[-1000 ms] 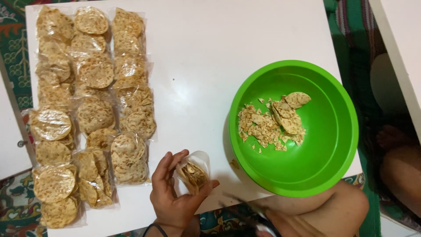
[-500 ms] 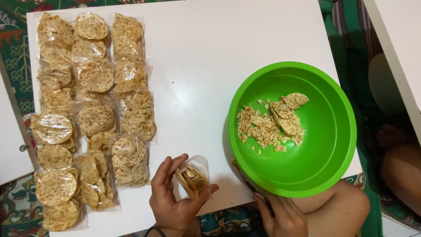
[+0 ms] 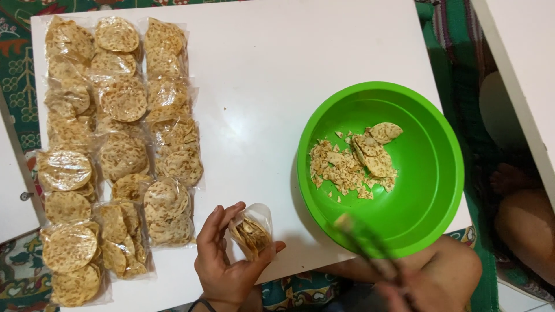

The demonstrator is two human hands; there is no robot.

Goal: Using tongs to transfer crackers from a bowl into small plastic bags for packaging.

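White tabletop (image 3: pixel 260 69) is carrying everything, sitting over a patterned green floor mat (image 3: pixel 17 115). Near its front edge, just left of the green bowl (image 3: pixel 430 173), the left hand (image 3: pixel 225 266) is gripping a small clear bag of round crackers (image 3: pixel 251 231), fingers curling around it. Inside the bowl, cracker crumbs and a few whole crackers (image 3: pixel 352 162) are lying. Below the bowl's rim the right hand (image 3: pixel 399 289) is blurring; I cannot tell its grip. Far left of the bowl, rows of packed cracker bags (image 3: pixel 115 144) are lying.

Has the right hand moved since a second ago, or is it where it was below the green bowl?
Yes. The right hand, blurred, has come up from the bottom edge toward the green bowl's near rim, holding something long and thin.
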